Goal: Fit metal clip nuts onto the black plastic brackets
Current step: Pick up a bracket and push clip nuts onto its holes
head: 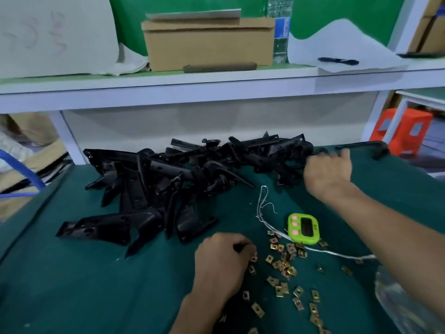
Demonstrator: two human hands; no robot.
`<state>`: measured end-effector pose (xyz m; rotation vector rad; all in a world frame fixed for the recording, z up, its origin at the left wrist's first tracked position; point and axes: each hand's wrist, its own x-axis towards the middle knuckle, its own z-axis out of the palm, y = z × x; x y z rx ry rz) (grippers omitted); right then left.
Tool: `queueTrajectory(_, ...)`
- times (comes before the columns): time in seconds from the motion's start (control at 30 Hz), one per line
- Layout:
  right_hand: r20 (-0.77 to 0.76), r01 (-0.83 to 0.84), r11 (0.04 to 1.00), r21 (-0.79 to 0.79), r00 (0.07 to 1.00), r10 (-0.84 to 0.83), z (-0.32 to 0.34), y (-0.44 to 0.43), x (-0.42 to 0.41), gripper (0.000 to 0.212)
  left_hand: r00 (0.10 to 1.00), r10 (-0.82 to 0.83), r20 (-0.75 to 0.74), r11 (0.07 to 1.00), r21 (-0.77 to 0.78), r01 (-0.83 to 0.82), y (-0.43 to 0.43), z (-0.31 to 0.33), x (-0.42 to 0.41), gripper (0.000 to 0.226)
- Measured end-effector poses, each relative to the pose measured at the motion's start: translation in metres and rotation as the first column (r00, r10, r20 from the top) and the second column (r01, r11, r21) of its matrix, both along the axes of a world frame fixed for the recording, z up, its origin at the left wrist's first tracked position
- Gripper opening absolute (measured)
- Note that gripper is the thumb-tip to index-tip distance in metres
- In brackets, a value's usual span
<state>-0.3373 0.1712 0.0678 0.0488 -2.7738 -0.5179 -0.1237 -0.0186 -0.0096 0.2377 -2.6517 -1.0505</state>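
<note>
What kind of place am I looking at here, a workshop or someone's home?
Most likely a small factory assembly bench, not a home. A pile of identical black plastic brackets lies on the green mat, loose metal clip nuts are scattered beside a green timer, and a cardboard box sits on the shelf.

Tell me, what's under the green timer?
The green timer sits on the green mat. A white string passes beside it, near some clip nuts. Anything directly beneath is covered.

Left hand (222, 263) is resting knuckles-up, fingers curled under. Right hand (327, 171) is reaching forward, arm extended, fingers curled down.
</note>
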Motion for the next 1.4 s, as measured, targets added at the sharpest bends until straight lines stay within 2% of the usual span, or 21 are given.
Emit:
queueTrajectory(0.1,-0.049,0.118,0.992,-0.039,0.992,-0.119,0.018,0.024,0.01,0.047,0.991,0.114,-0.069,0.984,0.144,-0.103,0.0,0.004,0.004,0.006)
queueTrajectory(0.2,-0.031,0.184,0.964,-0.192,0.981,-0.194,0.026,0.039,0.027,0.055,0.973,0.199,-0.119,0.951,0.263,-0.162,-0.005,0.005,0.009,0.013)
queueTrajectory(0.27,-0.011,0.174,0.917,-0.358,0.982,-0.191,0.025,0.045,0.046,0.052,0.973,0.202,-0.108,0.897,0.419,-0.14,-0.008,0.009,0.012,0.015)
queueTrajectory(0.33,-0.052,0.035,0.778,-0.628,0.995,-0.087,0.022,0.044,0.071,0.034,0.974,0.199,-0.108,0.807,0.582,-0.1,-0.01,0.016,0.017,0.018)
queueTrajectory(0.4,-0.056,-0.084,0.527,-0.846,0.996,0.068,0.014,0.034,0.105,0.014,0.972,0.19,-0.14,0.754,0.655,-0.053,-0.013,0.022,0.021,0.021)
queueTrajectory(0.47,-0.002,-0.071,0.321,-0.944,0.978,0.21,0.003,0.019,0.145,0.014,0.977,0.153,-0.152,0.76,0.65,-0.018,-0.018,0.025,0.026,0.026)
queueTrajectory(0.53,0.075,-0.001,0.243,-0.97,0.951,0.301,-0.01,0.003,0.177,0.02,0.988,0.102,-0.118,0.756,0.654,0.0,-0.022,0.023,0.032,0.032)
queueTrajectory(0.57,0.097,0.013,0.256,-0.967,0.943,0.318,-0.017,-0.002,0.187,0.025,0.992,0.079,-0.094,0.759,0.651,0.001,-0.022,0.022,0.035,0.036)
queueTrajectory(0.63,0.139,0.019,0.361,-0.932,0.941,0.309,-0.028,-0.008,0.199,0.032,0.998,0.04,-0.046,0.781,0.625,-0.003,-0.021,0.017,0.04,0.039)
queueTrajectory(0.7,0.198,0.037,0.447,-0.894,0.926,0.32,-0.038,-0.007,0.203,0.027,1.0,0.022,-0.011,0.81,0.586,-0.012,-0.02,0.011,0.044,0.035)
queueTrajectory(0.8,0.233,0.041,0.506,-0.862,0.917,0.323,-0.046,-0.001,0.201,0.007,1.0,0.03,-0.006,0.902,0.431,-0.025,-0.016,0.004,0.043,0.025)
queueTrajectory(0.87,0.234,0.004,0.544,-0.839,0.906,0.353,-0.049,0.005,0.199,0.018,0.997,0.067,-0.041,0.928,0.369,-0.048,-0.011,0.005,0.043,0.021)
queueTrajectory(1.0,0.239,-0.098,0.629,-0.771,0.871,0.429,-0.06,0.013,0.198,0.012,0.987,0.14,-0.076,0.867,0.492,-0.085,0.0,0.001,0.044,0.027)
queueTrajectory(1.1,0.167,-0.189,0.636,-0.749,0.874,0.457,-0.064,0.016,0.195,0.011,0.986,0.15,-0.067,0.819,0.567,-0.086,0.001,0.002,0.047,0.025)
queueTrajectory(1.2,0.072,-0.249,0.613,-0.75,0.89,0.45,-0.066,0.014,0.193,0.034,0.976,0.187,-0.11,0.748,0.66,-0.069,-0.002,0.008,0.049,0.018)
queueTrajectory(1.27,0.037,-0.268,0.628,-0.731,0.903,0.429,-0.069,0.01,0.192,0.041,0.972,0.203,-0.118,0.69,0.722,-0.057,-0.002,0.012,0.05,0.011)
queueTrajectory(1.4,0.008,-0.295,0.66,-0.691,0.91,0.415,-0.076,0.007,0.189,0.051,0.974,0.186,-0.133,0.713,0.7,-0.041,-0.002,0.016,0.053,0.025)
